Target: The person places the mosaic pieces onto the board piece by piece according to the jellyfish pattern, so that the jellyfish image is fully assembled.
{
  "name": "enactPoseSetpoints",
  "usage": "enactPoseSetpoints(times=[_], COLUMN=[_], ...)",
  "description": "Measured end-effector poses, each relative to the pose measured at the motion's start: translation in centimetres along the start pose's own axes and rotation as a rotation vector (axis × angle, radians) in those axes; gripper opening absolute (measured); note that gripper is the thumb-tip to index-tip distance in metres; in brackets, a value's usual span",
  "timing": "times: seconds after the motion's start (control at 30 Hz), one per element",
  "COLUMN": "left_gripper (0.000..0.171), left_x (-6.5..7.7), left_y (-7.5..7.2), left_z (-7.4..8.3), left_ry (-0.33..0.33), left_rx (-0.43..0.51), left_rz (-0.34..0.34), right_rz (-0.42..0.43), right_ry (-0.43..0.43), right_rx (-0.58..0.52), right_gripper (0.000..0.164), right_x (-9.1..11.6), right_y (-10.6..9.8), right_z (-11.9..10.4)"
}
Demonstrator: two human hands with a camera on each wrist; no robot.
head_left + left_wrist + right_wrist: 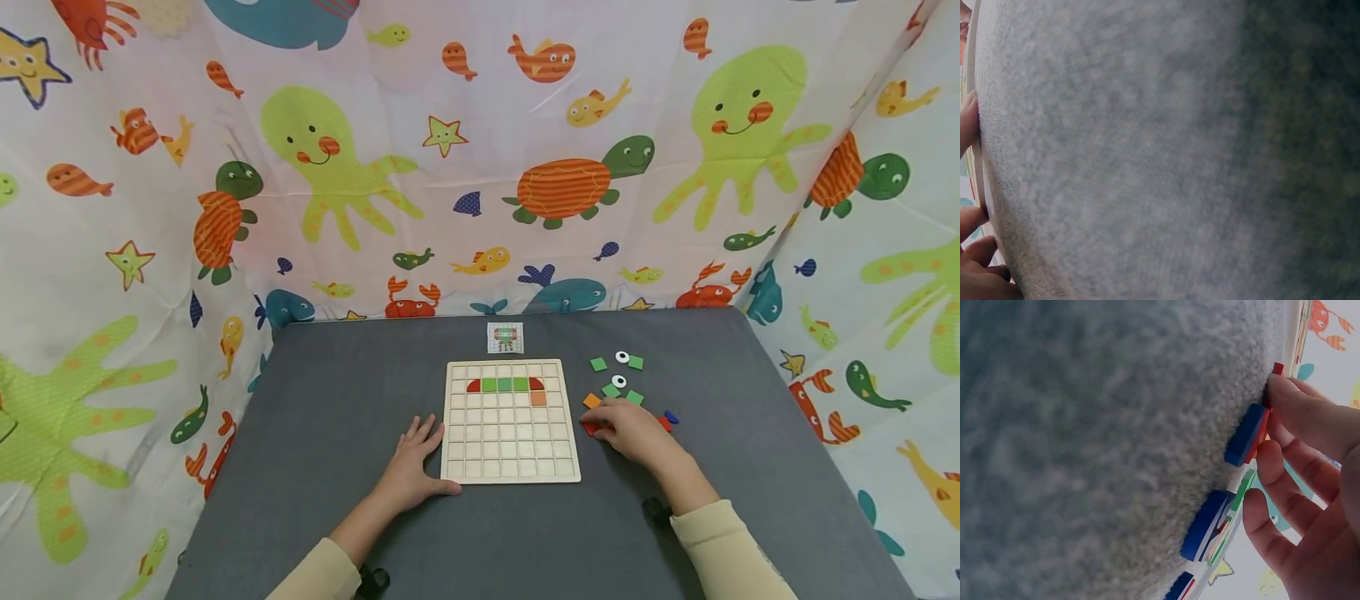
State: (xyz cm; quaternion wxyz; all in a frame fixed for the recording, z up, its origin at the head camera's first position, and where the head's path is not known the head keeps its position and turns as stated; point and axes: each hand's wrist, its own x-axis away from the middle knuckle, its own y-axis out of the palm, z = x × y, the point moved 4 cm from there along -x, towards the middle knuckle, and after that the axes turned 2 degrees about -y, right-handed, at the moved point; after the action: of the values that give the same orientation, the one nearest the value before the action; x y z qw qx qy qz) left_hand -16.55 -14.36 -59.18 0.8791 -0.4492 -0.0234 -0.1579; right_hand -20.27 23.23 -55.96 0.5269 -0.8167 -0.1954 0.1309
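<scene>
A square wooden grid board [511, 481] lies on the grey table. Near its top is a row of pieces: a red curved piece [474, 386] at each end and green squares [490, 385] between them. Under the right end sits an orange square [538, 398]. My left hand [408, 468] rests at the board's lower left corner, fingers spread, thumb on the bottom edge. Right of the board, my right hand [637, 429] pinches a red piece [1279, 368] between thumb and forefinger, low over the table. A blue piece [1244, 435] is close beside those fingertips.
Loose green squares [597, 364], white rings with dark centres [622, 357], an orange piece [592, 401] and a blue oval [671, 417] lie around my right hand. A small pattern card [505, 337] stands behind the board. A sea-animal curtain [465, 167] hangs at the back.
</scene>
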Motion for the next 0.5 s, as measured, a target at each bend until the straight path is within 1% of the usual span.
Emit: enactPoseSetpoints(times=[0.1,0.17,0.37,0.5], left_gripper=[0.114,0.114,0.115,0.115], left_x=[0.10,0.13,-0.01,0.00], left_y=[-0.06,-0.07,0.08,0.11], left_z=[-0.01,-0.01,-0.12,-0.13], left_ry=[0.005,0.005,0.000,-0.005], left_rx=[0.012,0.018,-0.005,-0.001], left_rz=[0.003,0.004,-0.001,-0.004], right_rz=[0.011,0.006,-0.069,-0.129], right_ry=[-0.012,-0.014,0.021,-0.003], right_rx=[0.010,0.007,-0.076,-0.093], right_gripper=[0.019,0.018,0.032,0.037], right_x=[-0.29,-0.47,-0.49,-0.34], right_y=[0.02,0.03,-0.09,-0.05], right_z=[-0.10,-0.05,0.61,0.87])
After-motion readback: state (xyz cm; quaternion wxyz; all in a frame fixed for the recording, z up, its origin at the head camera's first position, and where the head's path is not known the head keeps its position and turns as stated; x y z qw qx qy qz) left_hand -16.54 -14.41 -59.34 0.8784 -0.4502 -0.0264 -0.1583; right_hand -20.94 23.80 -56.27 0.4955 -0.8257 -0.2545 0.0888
